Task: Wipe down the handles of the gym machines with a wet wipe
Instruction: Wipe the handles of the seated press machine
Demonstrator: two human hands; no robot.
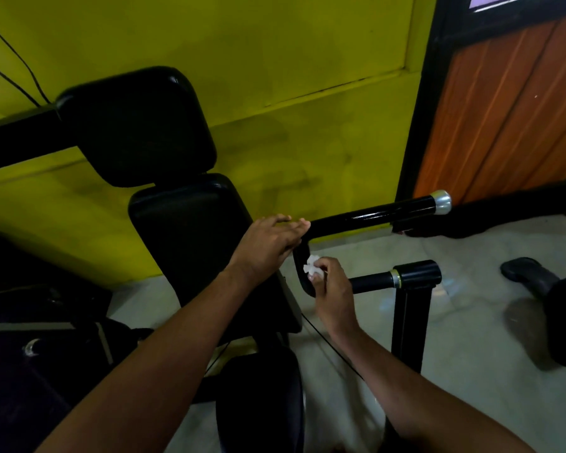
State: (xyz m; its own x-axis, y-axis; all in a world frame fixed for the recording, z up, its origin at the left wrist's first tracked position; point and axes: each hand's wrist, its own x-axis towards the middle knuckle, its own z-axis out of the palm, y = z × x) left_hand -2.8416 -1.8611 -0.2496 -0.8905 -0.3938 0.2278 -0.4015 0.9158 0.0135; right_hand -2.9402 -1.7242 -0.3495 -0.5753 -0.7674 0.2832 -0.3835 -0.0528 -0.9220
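A black gym machine handle (373, 215) runs right from a curved bend to a silver end cap (441, 201). My left hand (268, 243) rests over the handle where it begins to bend, fingers fairly straight along the bar. Just below, my right hand (332, 292) pinches a crumpled white wet wipe (311, 265) against the curved lower part of the bar. A second, shorter black grip (371, 282) with a thick black collar sticks out to the right behind my right hand.
The machine's black backrest pads (138, 125) and seat (262, 397) fill the left and bottom centre. A yellow wall (275, 76) is behind, a wooden door (510, 109) at right. A black upright post (409, 322) and a black sandal (530, 276) stand on the pale tiled floor.
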